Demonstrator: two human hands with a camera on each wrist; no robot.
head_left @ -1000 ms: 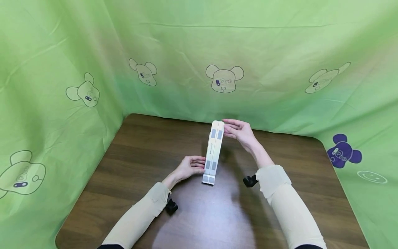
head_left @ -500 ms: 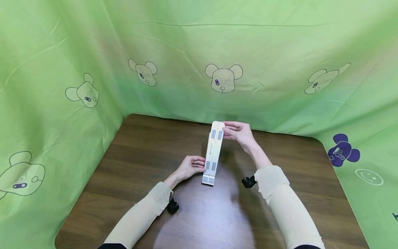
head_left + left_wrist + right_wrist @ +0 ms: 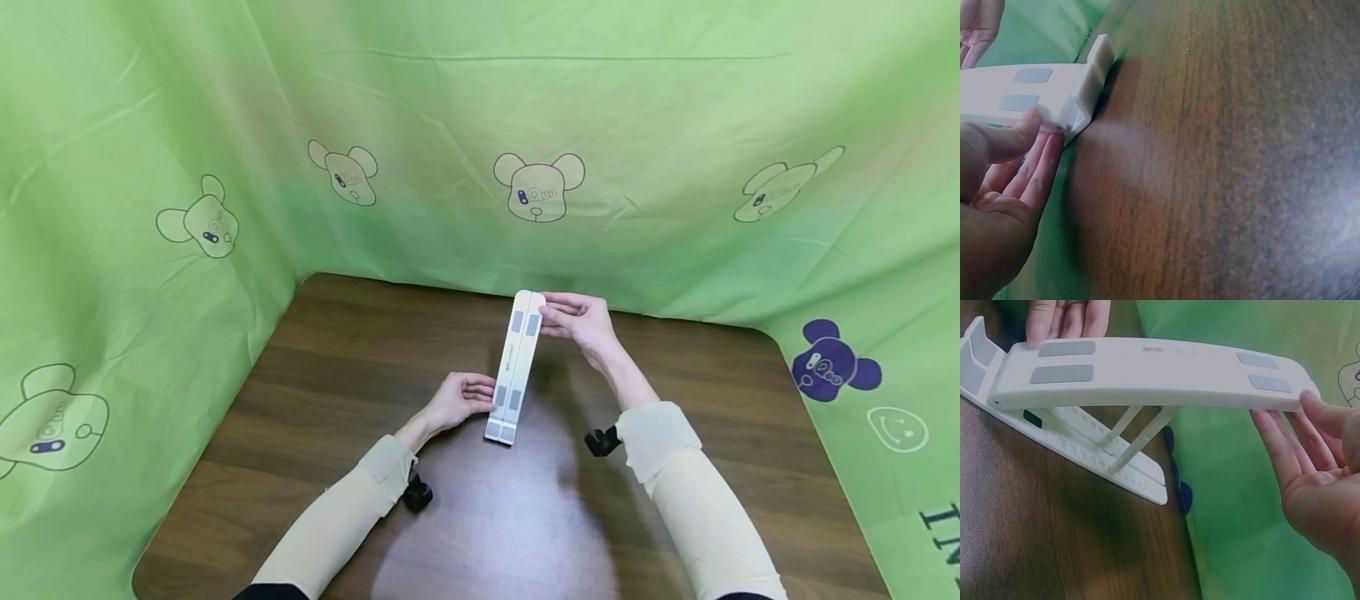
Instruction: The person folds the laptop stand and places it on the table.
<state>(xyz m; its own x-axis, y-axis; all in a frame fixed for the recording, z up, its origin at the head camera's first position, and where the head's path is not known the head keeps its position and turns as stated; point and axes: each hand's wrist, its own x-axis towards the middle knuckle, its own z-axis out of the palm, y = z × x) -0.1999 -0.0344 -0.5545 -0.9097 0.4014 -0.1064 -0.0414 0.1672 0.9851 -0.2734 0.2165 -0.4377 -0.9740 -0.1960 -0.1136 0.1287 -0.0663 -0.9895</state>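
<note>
A white foldable laptop stand [image 3: 516,358] with grey pads stands partly raised on the table, its two long arms side by side. In the right wrist view, thin struts [image 3: 1144,439] prop the upper arms above the base rails [image 3: 1085,449]. My left hand [image 3: 453,402] pinches the side of the stand near its low hinged end, thumb on top and fingers beneath. Upturned lips [image 3: 1100,53] show at that end. My right hand [image 3: 587,325] holds the raised far end at its corner, thumb against the edge and fingers under it.
The brown wooden table [image 3: 337,333] has rounded corners. A green curtain [image 3: 420,100] with printed bear heads surrounds its back and sides. Black wrist cameras [image 3: 602,440] hang below both rolled sleeves.
The raised end of the stand has shifted very slightly to the right. My right fingers have come a little lower around its corner, while my left hand stays almost in place.
</note>
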